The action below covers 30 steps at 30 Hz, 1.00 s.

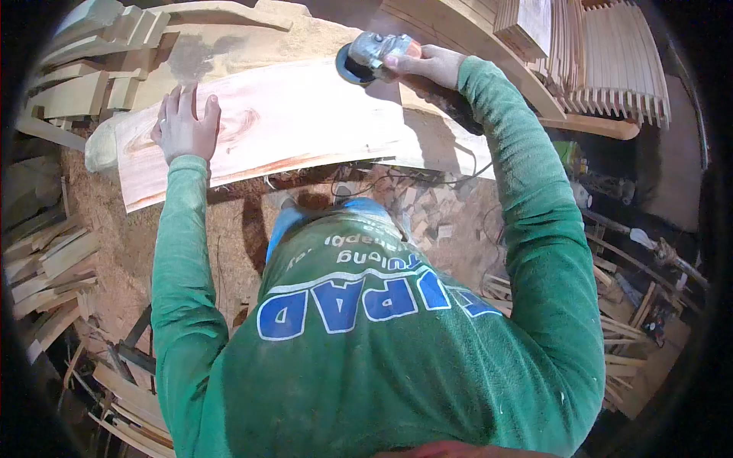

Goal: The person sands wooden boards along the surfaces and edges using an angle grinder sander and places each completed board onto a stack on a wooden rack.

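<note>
A wide pale wooden board [313, 114] with reddish grain lies across a dusty work surface in front of me. My left hand [187, 126] rests flat near the board's left end, fingers spread, holding nothing. Toward the far right of the board, my right hand [435, 67] is wrapped around an angle grinder [378, 50]. Its round, dark blue-edged disc [351, 64] is at the board's far edge; whether it touches the wood I cannot tell. A power cord [458, 182] hangs below the board on the right.
Cut wooden pieces [84, 91] are piled at the far left. Stacked slats [618, 61] and long planks [473, 46] stand at the far right. Sawdust and offcuts [427, 210] cover the floor. More wood scraps [57, 267] lie to the left.
</note>
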Each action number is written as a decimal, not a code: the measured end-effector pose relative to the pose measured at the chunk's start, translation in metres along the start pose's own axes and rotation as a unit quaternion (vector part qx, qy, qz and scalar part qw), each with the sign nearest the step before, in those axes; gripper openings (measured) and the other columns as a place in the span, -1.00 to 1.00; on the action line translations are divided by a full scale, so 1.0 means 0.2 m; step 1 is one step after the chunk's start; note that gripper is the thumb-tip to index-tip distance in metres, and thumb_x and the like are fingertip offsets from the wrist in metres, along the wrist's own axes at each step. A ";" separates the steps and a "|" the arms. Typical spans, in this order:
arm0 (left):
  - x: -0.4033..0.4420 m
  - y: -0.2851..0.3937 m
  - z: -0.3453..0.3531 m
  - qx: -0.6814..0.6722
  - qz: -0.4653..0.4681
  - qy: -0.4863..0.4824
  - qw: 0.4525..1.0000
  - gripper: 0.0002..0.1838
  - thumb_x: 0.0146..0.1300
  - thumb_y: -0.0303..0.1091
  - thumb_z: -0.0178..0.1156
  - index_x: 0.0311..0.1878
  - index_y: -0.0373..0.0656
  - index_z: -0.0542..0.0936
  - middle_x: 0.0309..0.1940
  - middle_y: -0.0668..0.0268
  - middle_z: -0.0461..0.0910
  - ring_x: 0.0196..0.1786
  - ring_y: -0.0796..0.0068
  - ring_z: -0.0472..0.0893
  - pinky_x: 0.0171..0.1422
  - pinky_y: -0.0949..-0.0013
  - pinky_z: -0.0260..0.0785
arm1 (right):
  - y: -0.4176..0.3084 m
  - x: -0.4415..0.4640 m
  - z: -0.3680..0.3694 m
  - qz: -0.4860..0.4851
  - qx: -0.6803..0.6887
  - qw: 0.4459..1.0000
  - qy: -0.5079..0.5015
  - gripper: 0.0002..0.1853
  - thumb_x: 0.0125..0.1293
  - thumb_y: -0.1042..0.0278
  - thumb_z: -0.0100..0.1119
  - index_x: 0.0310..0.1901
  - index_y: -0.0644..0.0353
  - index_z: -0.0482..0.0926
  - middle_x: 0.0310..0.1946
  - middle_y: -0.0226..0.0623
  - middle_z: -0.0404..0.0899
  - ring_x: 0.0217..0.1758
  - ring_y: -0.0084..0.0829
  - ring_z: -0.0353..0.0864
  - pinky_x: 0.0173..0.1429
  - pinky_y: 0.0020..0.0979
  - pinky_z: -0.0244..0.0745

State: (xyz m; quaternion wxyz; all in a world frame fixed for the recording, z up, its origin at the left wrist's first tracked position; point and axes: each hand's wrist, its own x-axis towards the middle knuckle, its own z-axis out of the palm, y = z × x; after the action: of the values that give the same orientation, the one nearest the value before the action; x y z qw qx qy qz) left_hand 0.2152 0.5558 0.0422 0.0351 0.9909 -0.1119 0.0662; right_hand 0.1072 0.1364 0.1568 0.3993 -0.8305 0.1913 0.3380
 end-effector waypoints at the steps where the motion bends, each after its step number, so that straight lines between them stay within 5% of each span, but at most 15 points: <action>1: 0.00 0.00 0.00 -0.002 -0.002 0.000 1.000 -0.37 0.41 0.23 0.14 0.47 0.24 0.53 0.55 0.24 0.40 0.63 0.15 0.29 0.57 -0.27 0.08 | -0.02 0.00 0.01 0.000 -0.012 1.000 -0.016 -0.17 0.27 -0.54 0.31 0.07 0.25 0.69 -0.34 -0.33 0.62 -0.31 -0.45 0.60 -0.22 -0.37 0.54; 3: 0.01 0.01 0.00 -0.006 -0.003 0.002 1.000 -0.37 0.41 0.24 0.14 0.47 0.24 0.53 0.55 0.25 0.40 0.63 0.14 0.29 0.58 -0.26 0.08 | 0.05 -0.01 0.16 -0.103 -0.015 0.994 -0.023 -0.19 0.30 -0.46 0.34 0.14 0.28 0.68 -0.18 -0.24 0.71 -0.14 -0.38 0.68 0.01 -0.31 0.61; 4: 0.01 0.01 0.00 -0.006 -0.003 0.004 1.000 -0.37 0.41 0.24 0.14 0.47 0.24 0.53 0.55 0.25 0.40 0.63 0.14 0.29 0.58 -0.26 0.08 | 0.02 -0.06 0.20 -0.069 -0.103 0.991 -0.045 -0.20 0.33 -0.39 0.34 0.22 0.29 0.65 -0.02 -0.17 0.74 0.01 -0.34 0.69 0.17 -0.27 0.59; 6: 0.00 0.00 0.01 -0.003 -0.002 0.005 1.000 -0.37 0.41 0.24 0.14 0.47 0.24 0.52 0.55 0.25 0.40 0.63 0.14 0.29 0.58 -0.26 0.07 | -0.01 -0.21 0.32 -0.148 -0.019 0.985 -0.084 -0.11 0.28 -0.43 0.37 0.37 0.20 0.55 0.15 0.02 0.71 0.27 -0.16 0.66 0.43 -0.22 0.48; 7: 0.00 0.00 0.02 -0.001 -0.001 0.008 1.000 -0.37 0.41 0.24 0.14 0.47 0.24 0.52 0.55 0.24 0.40 0.63 0.15 0.29 0.58 -0.26 0.06 | -0.06 -0.30 0.31 -0.096 -0.053 0.989 -0.102 -0.14 0.28 -0.37 0.41 0.37 0.21 0.55 0.17 0.01 0.70 0.28 -0.16 0.66 0.44 -0.21 0.48; 9: 0.02 0.00 0.02 0.003 -0.001 0.002 1.000 -0.36 0.42 0.24 0.12 0.48 0.24 0.51 0.56 0.24 0.39 0.64 0.16 0.28 0.59 -0.27 0.05 | 0.03 -0.34 0.34 -0.189 -0.025 0.979 -0.072 -0.15 0.26 -0.34 0.44 0.36 0.20 0.55 0.15 -0.03 0.71 0.26 -0.20 0.68 0.42 -0.20 0.49; 13: 0.01 0.02 0.00 0.005 -0.012 -0.013 1.000 -0.35 0.42 0.24 0.11 0.49 0.23 0.50 0.57 0.23 0.37 0.65 0.16 0.26 0.60 -0.26 0.04 | 0.21 -0.28 0.19 -0.017 0.001 0.999 -0.042 -0.19 0.29 -0.37 0.39 0.29 0.21 0.62 0.06 -0.13 0.74 0.15 -0.29 0.69 0.34 -0.26 0.53; 15: 0.00 0.02 -0.01 0.003 -0.015 -0.015 1.000 -0.35 0.42 0.23 0.12 0.49 0.23 0.50 0.57 0.23 0.37 0.65 0.15 0.26 0.60 -0.25 0.05 | 0.23 -0.15 0.07 -0.049 0.001 0.999 0.008 -0.17 0.29 -0.47 0.30 0.21 0.23 0.68 -0.01 -0.14 0.74 0.07 -0.27 0.71 0.27 -0.26 0.56; 18: 0.01 0.03 -0.02 0.004 -0.013 -0.017 1.000 -0.35 0.42 0.24 0.11 0.50 0.24 0.50 0.57 0.23 0.37 0.65 0.15 0.27 0.60 -0.25 0.05 | 0.07 -0.02 -0.01 0.038 -0.011 0.999 0.023 -0.16 0.28 -0.62 0.19 0.02 0.17 0.73 -0.39 -0.43 0.60 -0.33 -0.52 0.56 -0.25 -0.36 0.46; 21: 0.01 0.01 -0.01 0.011 -0.010 -0.010 1.000 -0.36 0.42 0.24 0.11 0.50 0.25 0.50 0.57 0.23 0.38 0.64 0.14 0.28 0.59 -0.26 0.05 | -0.03 -0.01 0.06 -0.008 -0.062 0.998 0.017 -0.13 0.26 -0.65 0.18 0.04 0.16 0.73 -0.32 -0.36 0.65 -0.25 -0.45 0.62 -0.14 -0.36 0.52; 23: 0.00 0.01 -0.01 0.007 -0.006 -0.008 1.000 -0.36 0.42 0.24 0.11 0.49 0.26 0.50 0.56 0.23 0.39 0.64 0.14 0.29 0.59 -0.26 0.06 | 0.08 0.04 0.14 -0.057 -0.047 0.997 -0.005 -0.21 0.34 -0.50 0.25 0.13 0.20 0.69 -0.10 -0.27 0.72 0.10 -0.40 0.65 0.32 -0.34 0.48; 30: 0.00 0.00 0.01 0.001 -0.002 -0.001 1.000 -0.36 0.43 0.24 0.09 0.50 0.24 0.50 0.57 0.23 0.37 0.64 0.15 0.28 0.60 -0.27 0.04 | 0.32 -0.36 0.23 0.003 -0.038 0.999 0.025 -0.08 0.23 -0.62 0.26 0.09 0.29 0.70 -0.18 -0.14 0.74 -0.07 -0.33 0.72 0.08 -0.26 0.59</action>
State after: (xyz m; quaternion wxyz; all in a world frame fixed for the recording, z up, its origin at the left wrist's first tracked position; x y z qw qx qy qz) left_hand 0.2164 0.5557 0.0399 0.0341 0.9912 -0.1098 0.0656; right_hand 0.0006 0.1370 0.1527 0.3611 -0.8529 0.1906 0.3252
